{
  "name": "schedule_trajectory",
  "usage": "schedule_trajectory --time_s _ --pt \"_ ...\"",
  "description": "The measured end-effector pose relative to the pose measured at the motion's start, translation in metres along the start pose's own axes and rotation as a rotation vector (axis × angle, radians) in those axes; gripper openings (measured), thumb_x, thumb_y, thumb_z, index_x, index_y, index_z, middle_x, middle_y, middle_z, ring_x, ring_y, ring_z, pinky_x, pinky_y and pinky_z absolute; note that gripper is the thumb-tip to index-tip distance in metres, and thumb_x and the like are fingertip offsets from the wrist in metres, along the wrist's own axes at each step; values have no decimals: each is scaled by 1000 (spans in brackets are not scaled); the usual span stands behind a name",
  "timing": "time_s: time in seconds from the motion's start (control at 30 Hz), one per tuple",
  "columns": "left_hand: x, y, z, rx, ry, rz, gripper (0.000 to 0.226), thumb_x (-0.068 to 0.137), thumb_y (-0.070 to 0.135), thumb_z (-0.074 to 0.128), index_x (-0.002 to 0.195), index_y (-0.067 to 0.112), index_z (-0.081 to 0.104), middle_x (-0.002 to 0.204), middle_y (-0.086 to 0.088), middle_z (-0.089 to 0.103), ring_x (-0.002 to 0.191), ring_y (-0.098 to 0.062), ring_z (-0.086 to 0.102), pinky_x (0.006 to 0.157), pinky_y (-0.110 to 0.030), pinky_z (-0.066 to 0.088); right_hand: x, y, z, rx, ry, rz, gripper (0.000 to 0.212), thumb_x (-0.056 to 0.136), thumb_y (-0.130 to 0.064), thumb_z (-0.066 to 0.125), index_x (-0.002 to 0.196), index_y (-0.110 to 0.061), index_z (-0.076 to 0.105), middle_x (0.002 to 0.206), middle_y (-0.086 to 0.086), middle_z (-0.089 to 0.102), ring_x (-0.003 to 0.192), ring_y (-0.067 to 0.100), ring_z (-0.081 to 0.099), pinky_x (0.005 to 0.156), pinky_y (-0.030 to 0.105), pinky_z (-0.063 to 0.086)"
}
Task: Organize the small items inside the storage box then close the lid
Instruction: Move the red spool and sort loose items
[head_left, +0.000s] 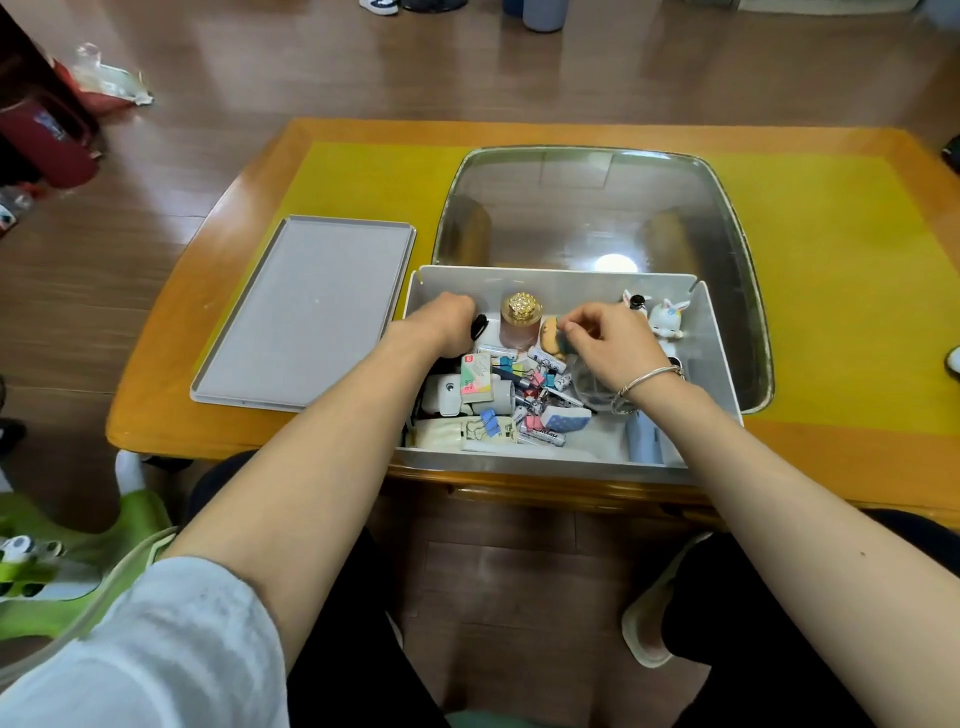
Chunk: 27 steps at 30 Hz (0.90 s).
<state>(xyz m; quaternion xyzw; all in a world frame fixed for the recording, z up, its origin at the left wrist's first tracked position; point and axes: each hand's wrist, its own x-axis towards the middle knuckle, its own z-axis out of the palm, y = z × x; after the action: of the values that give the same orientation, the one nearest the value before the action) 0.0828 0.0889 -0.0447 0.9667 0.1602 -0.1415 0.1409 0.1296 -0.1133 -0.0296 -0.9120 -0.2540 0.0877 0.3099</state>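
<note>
- The box (714, 358) sits at the near edge of the counter (260, 171), close in front of the person, so both arms reach in easily.
- The lid (306, 312) lies flat just left of the box, off and out of the way while the sorting goes on; closing is not yet due.
- The left hand (447, 325) is in the box's far left corner, fingers curled round a small black thing (479, 326); what it is I cannot tell.
- The right hand (613, 343) reaches to the middle of the box, its fingers (571, 328) pinching a small yellow and blue toy (551, 335) beside a gold-capped bottle (521, 325), likely to stand it along the back wall.
- Two rabbit figures (667, 317) stand upright in the far right corner, which suggests the taller pieces are being lined up there.
- Clips (535, 374), batteries (545, 437) and a staple pack (475, 382) lie in a loose heap in the near half, not yet sorted.
- A clear tray (737, 249) lies behind the box.
</note>
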Motion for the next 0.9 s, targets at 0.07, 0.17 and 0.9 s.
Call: schedule_trajectory --time_s 0.07,0.17,0.9 --pt "-1 3 -3 31 -31 -10 20 89 9 56 107 4 60 112 -17 63 102 -33 58 78 -34 44 0 0 1 17 -7 -2 18 91 -20 54 95 -15 70 93 5 72 90 21 64 86 38 51" --pt "-3 4 -8 32 -74 -17 16 90 11 52 102 5 60 109 -17 63 97 -31 57 75 -32 41 0 -1 3 60 -17 -8 16 91 -16 55 94 -14 70 90 4 71 88 20 65 84 33 51" --pt "-22 -2 -11 -325 -80 148 51 89 -12 36 133 8 51 136 -11 52 123 -24 49 93 -25 38 -23 -46 22 -302 -302 -469 46 77 -51 67 113 -22 62 109 -4 59 98 12 55 80 33 49"
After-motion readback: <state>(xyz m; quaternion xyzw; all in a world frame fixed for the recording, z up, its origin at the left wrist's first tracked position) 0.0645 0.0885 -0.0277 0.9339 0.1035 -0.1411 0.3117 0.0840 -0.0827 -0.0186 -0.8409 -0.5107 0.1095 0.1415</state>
